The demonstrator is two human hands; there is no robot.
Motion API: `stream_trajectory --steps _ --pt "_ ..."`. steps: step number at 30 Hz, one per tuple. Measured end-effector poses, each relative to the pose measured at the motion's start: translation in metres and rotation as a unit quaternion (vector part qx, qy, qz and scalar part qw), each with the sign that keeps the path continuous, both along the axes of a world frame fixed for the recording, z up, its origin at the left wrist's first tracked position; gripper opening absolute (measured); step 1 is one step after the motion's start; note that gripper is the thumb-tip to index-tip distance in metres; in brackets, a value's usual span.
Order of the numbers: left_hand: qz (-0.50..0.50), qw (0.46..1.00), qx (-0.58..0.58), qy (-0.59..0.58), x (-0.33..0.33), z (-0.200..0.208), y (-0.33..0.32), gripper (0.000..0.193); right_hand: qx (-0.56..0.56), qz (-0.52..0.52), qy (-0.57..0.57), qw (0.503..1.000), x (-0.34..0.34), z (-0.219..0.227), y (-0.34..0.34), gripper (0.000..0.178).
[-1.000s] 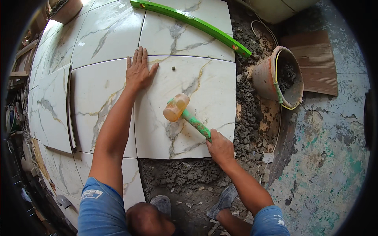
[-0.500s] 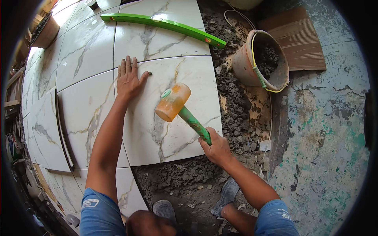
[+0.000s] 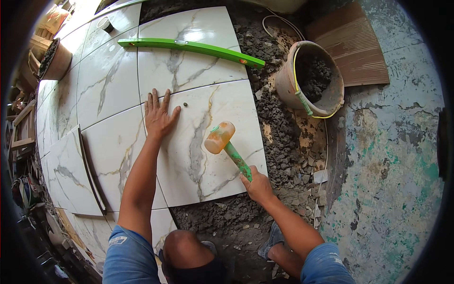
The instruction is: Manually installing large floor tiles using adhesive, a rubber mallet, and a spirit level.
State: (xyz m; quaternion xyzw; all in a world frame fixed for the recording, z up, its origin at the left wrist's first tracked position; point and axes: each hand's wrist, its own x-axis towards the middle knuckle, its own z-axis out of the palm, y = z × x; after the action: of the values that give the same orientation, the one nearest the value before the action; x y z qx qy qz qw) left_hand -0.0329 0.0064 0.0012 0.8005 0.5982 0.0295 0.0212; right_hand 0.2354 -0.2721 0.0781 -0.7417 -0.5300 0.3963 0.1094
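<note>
My right hand [image 3: 258,185] grips the green handle of a rubber mallet [image 3: 220,137]. Its orange-yellow head is over the marble-patterned floor tile [image 3: 189,182]; whether it touches the surface I cannot tell. Flat on the far left part of this tile, near the joint, rests my left hand [image 3: 160,116], fingers spread. A small dark lump [image 3: 185,104] lies beside its thumb. Beyond the hand, a green spirit level [image 3: 191,46] spans the tiles farther off, its right end sticking out past the tile edge.
At the right stands a mortar bucket [image 3: 287,80] with a yellow-green handle. Rough mortar [image 3: 279,123] borders the tile's right and near sides. Loose tiles [image 3: 71,173] lean at the left; another tub [image 3: 57,61] stands behind them. A peeling painted wall [image 3: 378,180] rises on the right.
The mallet head has dropped lower and tilted differently, moving toward the tile's right side. My left hand stays flat on the tile, its thumb now apart from the small lump. The view has shifted.
</note>
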Motion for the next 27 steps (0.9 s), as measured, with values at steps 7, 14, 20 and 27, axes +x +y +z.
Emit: stream_trajectory --steps 7,14,20,27 --pt "-0.005 1.0 0.0 -0.019 0.0 0.006 0.001 0.075 -0.131 -0.074 0.045 0.988 -0.003 0.015 -0.01 0.047" --pt "-0.001 1.0 -0.01 -0.012 0.005 0.013 0.005 0.076 -0.156 -0.027 -0.016 0.987 0.029 0.027 0.001 0.051" --pt "-0.016 0.998 -0.037 0.049 0.004 0.002 0.007 0.078 -0.103 -0.004 -0.061 0.993 0.038 0.02 -0.006 0.049" --pt "-0.011 0.996 -0.053 0.065 0.001 -0.009 0.01 0.078 0.018 0.078 0.012 0.997 0.02 0.024 -0.072 0.046"
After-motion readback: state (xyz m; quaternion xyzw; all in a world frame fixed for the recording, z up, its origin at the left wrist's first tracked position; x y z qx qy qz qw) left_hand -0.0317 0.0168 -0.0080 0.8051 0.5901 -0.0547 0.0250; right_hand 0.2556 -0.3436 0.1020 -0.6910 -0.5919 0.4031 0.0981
